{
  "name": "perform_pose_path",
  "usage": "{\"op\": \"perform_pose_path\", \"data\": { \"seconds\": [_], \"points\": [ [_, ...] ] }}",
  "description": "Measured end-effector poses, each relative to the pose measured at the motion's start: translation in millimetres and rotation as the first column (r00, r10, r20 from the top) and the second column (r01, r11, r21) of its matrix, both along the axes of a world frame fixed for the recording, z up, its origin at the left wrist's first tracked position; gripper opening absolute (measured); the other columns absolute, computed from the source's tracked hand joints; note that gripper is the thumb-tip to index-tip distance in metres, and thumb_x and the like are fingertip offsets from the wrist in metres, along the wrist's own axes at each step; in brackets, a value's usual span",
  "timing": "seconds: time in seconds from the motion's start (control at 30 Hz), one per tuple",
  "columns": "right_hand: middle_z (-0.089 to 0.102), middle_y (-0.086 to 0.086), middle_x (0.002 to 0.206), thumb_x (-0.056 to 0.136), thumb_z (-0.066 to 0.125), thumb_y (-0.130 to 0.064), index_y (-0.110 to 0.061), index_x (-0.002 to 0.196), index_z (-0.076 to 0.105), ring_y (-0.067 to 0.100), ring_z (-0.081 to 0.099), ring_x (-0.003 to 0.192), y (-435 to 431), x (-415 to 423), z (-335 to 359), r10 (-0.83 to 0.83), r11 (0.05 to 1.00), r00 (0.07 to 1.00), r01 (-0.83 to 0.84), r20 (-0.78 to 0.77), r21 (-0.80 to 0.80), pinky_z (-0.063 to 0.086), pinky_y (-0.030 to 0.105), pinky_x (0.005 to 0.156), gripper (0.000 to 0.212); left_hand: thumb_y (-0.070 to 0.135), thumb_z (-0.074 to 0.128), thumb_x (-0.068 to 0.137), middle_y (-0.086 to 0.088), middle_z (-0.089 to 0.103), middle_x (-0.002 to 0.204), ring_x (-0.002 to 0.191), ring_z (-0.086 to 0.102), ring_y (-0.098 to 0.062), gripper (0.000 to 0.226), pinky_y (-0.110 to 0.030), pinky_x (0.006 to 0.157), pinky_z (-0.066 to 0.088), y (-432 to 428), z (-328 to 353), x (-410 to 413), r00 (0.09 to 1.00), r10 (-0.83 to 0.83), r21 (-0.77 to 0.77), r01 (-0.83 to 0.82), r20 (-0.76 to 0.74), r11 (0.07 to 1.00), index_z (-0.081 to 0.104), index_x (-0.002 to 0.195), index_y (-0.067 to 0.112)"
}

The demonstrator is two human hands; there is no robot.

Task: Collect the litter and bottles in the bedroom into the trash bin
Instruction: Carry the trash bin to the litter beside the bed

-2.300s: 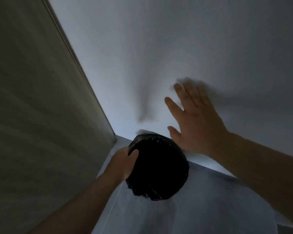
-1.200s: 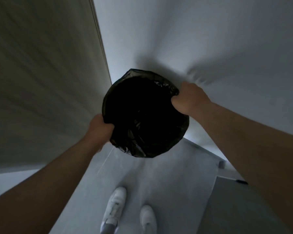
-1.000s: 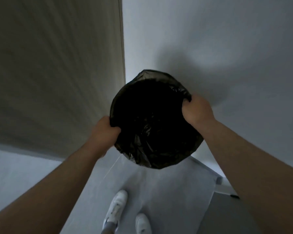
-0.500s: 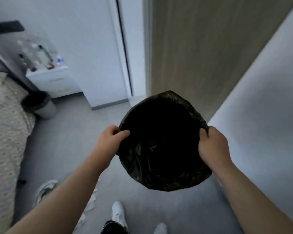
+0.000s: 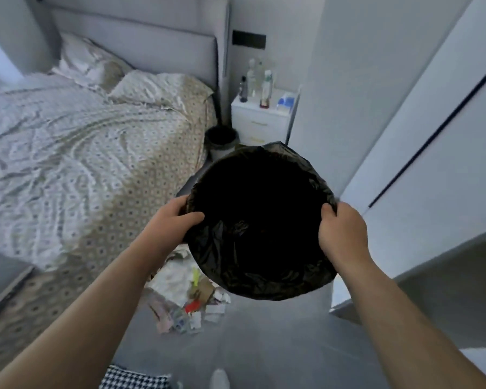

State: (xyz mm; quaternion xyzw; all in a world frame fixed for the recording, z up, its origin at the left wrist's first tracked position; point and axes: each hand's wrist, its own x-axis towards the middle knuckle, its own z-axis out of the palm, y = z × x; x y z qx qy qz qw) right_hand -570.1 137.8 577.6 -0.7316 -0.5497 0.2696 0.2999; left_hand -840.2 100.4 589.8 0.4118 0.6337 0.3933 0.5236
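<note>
Both arms are bare: the left forearm (image 5: 96, 299) and the right forearm (image 5: 399, 313) show uncovered skin from the lower edge of the view up to the wrists. The left grip (image 5: 170, 220) and the right grip (image 5: 341, 234) are bare hands too. At the bottom edge is the rounded toe of a white shoe (image 5: 220, 379), blurred. Left of it shows black-and-white houndstooth cloth (image 5: 132, 379); whether the person wears it cannot be told.

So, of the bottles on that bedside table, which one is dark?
The short bottle at the left end of the row, nearest the bed. The other bottles, to its right, are taller and pale or clear.
</note>
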Motion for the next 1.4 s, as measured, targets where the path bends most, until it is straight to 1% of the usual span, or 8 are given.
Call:
{"op": "perform_pose_path", "data": {
  "seconds": [0.17,0.5,0.6,0.73,0.87,1.0,1.17,1.4],
  "points": [
    [0.048,0.004,0.067,0.098,0.039,-0.025,-0.014,0.062,0.038,0.02,0.045,0.062,45,-71,-2,0.078,0.997,0.997,-0.078,-0.006,0.009,0.03,0.032,0.052,0.038,0.004,0.053,0.089,-0.004,0.071,0.09,0.08,0.069,-0.019,0.023,-0.029,0.064,0.054,17,0,-61,0.988,0.151,-0.005,-0.151,-0.026,0.988,0.065,0.094,0.023],
    [0.053,0.01,0.077,0.099,0.039,-0.029,-0.007,0.074,0.047,0.028,0.052,0.07,171,-158,-33,0.253,0.961,0.967,-0.254,-0.024,-0.111,0.032,0.033,0.054,0.035,-0.002,0.047,0.078,-0.011,0.056,0.074,0.068,0.054,-0.022,0.016,-0.032,0.063,0.041,98,-10,-123,0.926,0.303,-0.118,-0.335,-0.225,0.935,0.059,0.084,0.006],
    [0.052,0.013,0.076,0.1,0.039,-0.029,-0.003,0.077,0.048,0.029,0.051,0.068,203,-188,-33,0.32,0.936,0.946,-0.325,-0.059,-0.138,0.031,0.034,0.055,0.035,-0.002,0.045,0.078,-0.013,0.05,0.076,0.067,0.049,-0.021,0.018,-0.031,0.06,0.037,120,1,-144,0.892,0.368,-0.132,-0.411,-0.26,0.902,0.055,0.093,-0.004],
    [0.044,0.008,0.069,0.1,0.04,-0.024,-0.009,0.069,0.041,0.023,0.041,0.06,229,-228,-23,0.406,0.894,0.909,-0.417,-0.097,-0.161,0.024,0.033,0.05,0.034,-0.003,0.044,0.079,-0.009,0.043,0.068,0.059,0.039,-0.019,0.014,-0.028,0.054,0.03,132,15,-175,0.837,0.467,-0.113,-0.513,-0.287,0.851,0.054,0.081,0.006],
    [0.04,0.006,0.066,0.099,0.04,-0.022,-0.01,0.068,0.038,0.022,0.038,0.059,256,-269,-15,0.454,0.871,0.884,-0.467,-0.114,-0.153,0.021,0.033,0.05,0.034,-0.002,0.045,0.079,-0.009,0.049,0.071,0.064,0.046,-0.021,0.02,-0.03,0.058,0.037,146,22,-209,0.814,0.505,-0.098,-0.55,-0.287,0.83,0.058,0.078,0.013],
    [0.049,0.009,0.074,0.099,0.04,-0.025,-0.005,0.078,0.049,0.028,0.047,0.069,281,-304,-17,0.416,0.892,0.903,-0.428,-0.106,-0.147,0.027,0.033,0.052,0.03,-0.003,0.044,0.079,-0.003,0.043,0.064,0.059,0.041,-0.019,0.022,-0.029,0.057,0.034,171,18,-244,0.825,0.489,-0.086,-0.529,-0.284,0.844,0.05,0.068,0.015],
    [0.044,0.007,0.07,0.1,0.04,-0.024,-0.009,0.071,0.042,0.023,0.042,0.063,303,-353,-38,0.329,0.924,0.94,-0.341,-0.09,-0.172,0.026,0.033,0.051,0.032,-0.001,0.045,0.08,-0.002,0.05,0.066,0.061,0.046,-0.019,0.023,-0.029,0.056,0.04,213,1,-307,0.879,0.384,-0.098,-0.424,-0.283,0.9,0.058,0.075,0.017],
    [0.037,0.003,0.065,0.099,0.04,-0.025,-0.014,0.063,0.033,0.023,0.039,0.06,316,-441,-84,0.034,0.979,0.999,-0.031,0.011,-0.203,0.026,0.033,0.053,0.037,-0.001,0.044,0.078,-0.006,0.056,0.075,0.068,0.05,-0.022,0.029,-0.033,0.06,0.042,283,-52,-417,0.961,0.145,-0.152,-0.183,-0.234,0.971,0.064,0.087,0.017]
  ]
}}
